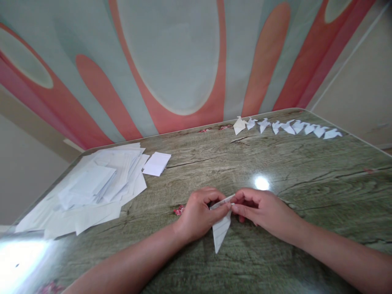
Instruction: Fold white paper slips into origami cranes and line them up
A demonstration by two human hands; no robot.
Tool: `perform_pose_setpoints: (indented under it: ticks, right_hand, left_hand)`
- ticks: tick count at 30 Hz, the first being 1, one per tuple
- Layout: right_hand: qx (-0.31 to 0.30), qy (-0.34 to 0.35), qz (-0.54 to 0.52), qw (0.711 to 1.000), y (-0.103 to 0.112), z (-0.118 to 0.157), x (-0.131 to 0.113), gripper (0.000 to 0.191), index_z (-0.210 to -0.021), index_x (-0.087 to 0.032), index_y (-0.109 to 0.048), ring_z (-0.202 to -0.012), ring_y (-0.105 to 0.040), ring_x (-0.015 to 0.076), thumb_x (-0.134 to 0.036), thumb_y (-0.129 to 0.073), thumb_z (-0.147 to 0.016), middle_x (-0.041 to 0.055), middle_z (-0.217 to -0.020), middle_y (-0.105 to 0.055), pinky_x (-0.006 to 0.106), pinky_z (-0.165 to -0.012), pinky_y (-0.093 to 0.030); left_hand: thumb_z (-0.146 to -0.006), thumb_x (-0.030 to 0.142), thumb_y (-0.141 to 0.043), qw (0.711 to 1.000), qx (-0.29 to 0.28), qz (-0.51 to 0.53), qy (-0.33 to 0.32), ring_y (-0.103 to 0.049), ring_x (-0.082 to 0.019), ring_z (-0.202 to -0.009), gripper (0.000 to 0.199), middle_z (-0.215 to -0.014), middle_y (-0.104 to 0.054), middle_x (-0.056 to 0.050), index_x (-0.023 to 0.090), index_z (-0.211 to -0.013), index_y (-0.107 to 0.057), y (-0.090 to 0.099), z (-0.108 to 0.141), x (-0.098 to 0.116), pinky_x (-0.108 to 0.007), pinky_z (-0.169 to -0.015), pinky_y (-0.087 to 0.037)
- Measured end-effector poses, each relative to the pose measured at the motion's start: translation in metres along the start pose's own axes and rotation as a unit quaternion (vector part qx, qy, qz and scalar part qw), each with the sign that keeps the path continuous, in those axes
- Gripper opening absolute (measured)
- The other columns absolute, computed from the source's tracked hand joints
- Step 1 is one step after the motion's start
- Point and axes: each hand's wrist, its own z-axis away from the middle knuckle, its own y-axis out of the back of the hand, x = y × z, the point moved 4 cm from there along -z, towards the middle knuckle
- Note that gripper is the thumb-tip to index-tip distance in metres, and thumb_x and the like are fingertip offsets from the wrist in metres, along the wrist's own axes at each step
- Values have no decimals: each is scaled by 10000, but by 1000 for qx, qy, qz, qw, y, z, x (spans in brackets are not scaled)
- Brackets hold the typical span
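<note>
A piece of folded paper (221, 233), white with faint ruled lines, is held above the near middle of the table. It narrows to a sharp point that hangs down toward me. My left hand (203, 212) grips its upper left part, with the thumb across the front. At the upper right corner, the thumb and fingers of my right hand (260, 208) pinch the paper close to my left thumb. The fingers partly cover the upper folds.
On the left of the wood-patterned table (196, 159) lies a spread pile of white paper sheets (131, 196). Beside it is a small stack of paper (157, 164). Several folded paper birds (262, 125) stand in a row along the far right edge, before a patterned wall.
</note>
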Motion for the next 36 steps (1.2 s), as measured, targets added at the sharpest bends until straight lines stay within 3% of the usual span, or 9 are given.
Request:
perform_pose_setpoints:
  ticks: [3, 6, 12, 20, 24, 30, 32, 36]
  right_hand:
    - [11, -3, 31, 999, 1, -1, 1, 216, -825, -197, -633, -564, -568, 100, -374, -543, -911, -18, -661, -639, 204, -469, -395]
    - [16, 22, 76, 997, 1, 1, -2, 224, -773, -197, -585, -591, -576, 110, -319, -495, -937, -17, -657, -639, 227, -538, -422]
    - [39, 92, 182, 978, -4, 5, -7, 170, -818, -209, -507, -617, -551, 127, -228, -422, -964, -15, -693, -591, 248, -571, -392]
    - [42, 52, 147, 987, 1, 1, -7, 214, -782, -211, -581, -576, -520, 121, -341, -505, -933, -33, -638, -573, 232, -527, -377]
    - [36, 70, 153, 985, 1, 2, -12, 253, -718, -201, -571, -596, -521, 121, -300, -484, -934, -29, -634, -569, 233, -543, -373]
    - [37, 45, 143, 988, 1, 0, -9, 241, -751, -201, -588, -587, -516, 121, -335, -491, -926, -31, -631, -566, 233, -536, -371]
    - [45, 44, 154, 986, 2, 0, -8, 215, -737, -202, -585, -587, -513, 122, -326, -526, -903, -33, -632, -569, 233, -532, -368]
    - [77, 15, 144, 986, 5, 0, -5, 221, -709, -199, -589, -569, -519, 121, -311, -537, -892, -32, -619, -581, 235, -528, -381]
  left_hand:
    - [-852, 249, -614, 1000, -11, -10, -9, -549, -121, -665, 174, -660, -604, 6, 164, -722, -692, -2, 0, -1, -207, -621, -395]
    - [-867, 261, -600, 1000, -19, -14, -11, -555, -124, -687, 185, -682, -619, 1, 164, -737, -690, -3, 0, -2, -209, -645, -404]
    - [-884, 314, -591, 999, -28, -6, -19, -557, -123, -707, 214, -705, -623, 2, 164, -766, -689, -3, -1, 1, -209, -669, -409]
    - [-879, 264, -587, 1000, -7, -3, 0, -562, -120, -694, 188, -698, -613, 6, 164, -761, -695, 0, -1, -2, -206, -650, -404]
    - [-869, 265, -611, 1000, -11, 2, -9, -560, -118, -692, 180, -695, -621, 9, 160, -741, -684, -1, -1, -1, -204, -659, -401]
    - [-879, 275, -613, 999, -37, 12, -17, -587, -135, -757, 156, -761, -649, -5, 171, -797, -695, -1, -6, -7, -225, -722, -429]
    - [-850, 261, -653, 999, -7, -2, -34, -593, -157, -847, 89, -862, -664, -20, 179, -876, -677, 2, -6, -7, -247, -780, -440]
    - [-843, 264, -651, 983, 138, -108, -55, -556, -205, -923, 176, -963, -617, -70, 168, -961, -564, 11, 6, 3, -329, -833, -438]
